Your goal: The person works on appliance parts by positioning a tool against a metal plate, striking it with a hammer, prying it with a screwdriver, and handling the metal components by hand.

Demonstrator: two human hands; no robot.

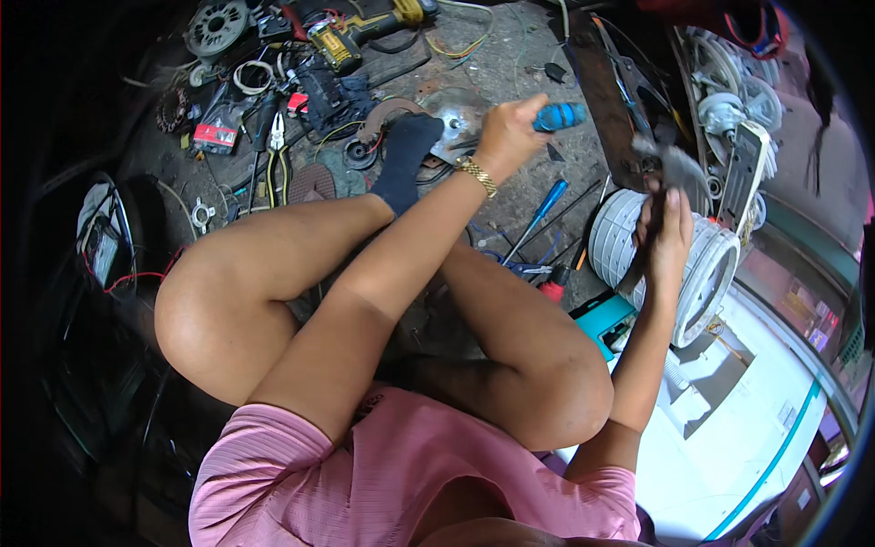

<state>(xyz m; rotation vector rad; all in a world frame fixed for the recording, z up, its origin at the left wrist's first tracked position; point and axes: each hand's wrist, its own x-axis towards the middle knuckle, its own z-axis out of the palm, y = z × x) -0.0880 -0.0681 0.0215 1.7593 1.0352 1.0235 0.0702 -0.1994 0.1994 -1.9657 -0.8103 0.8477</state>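
Note:
My left hand, a bracelet on its wrist, is closed round a short blue cylindrical item, held over the work floor above a silver metal disc. My right hand grips a tool with a dark handle and a grey metal head, apparently a hammer, beside a white ribbed plastic drum on my right. Between the hands lie a blue-handled screwdriver and thin rods. My socked foot rests near the disc.
Pliers, a yellow cordless drill, wires and small parts crowd the floor ahead. A dark metal tray and stacked grey castings stand at the back right. A white appliance is at lower right, my bent legs below my arms.

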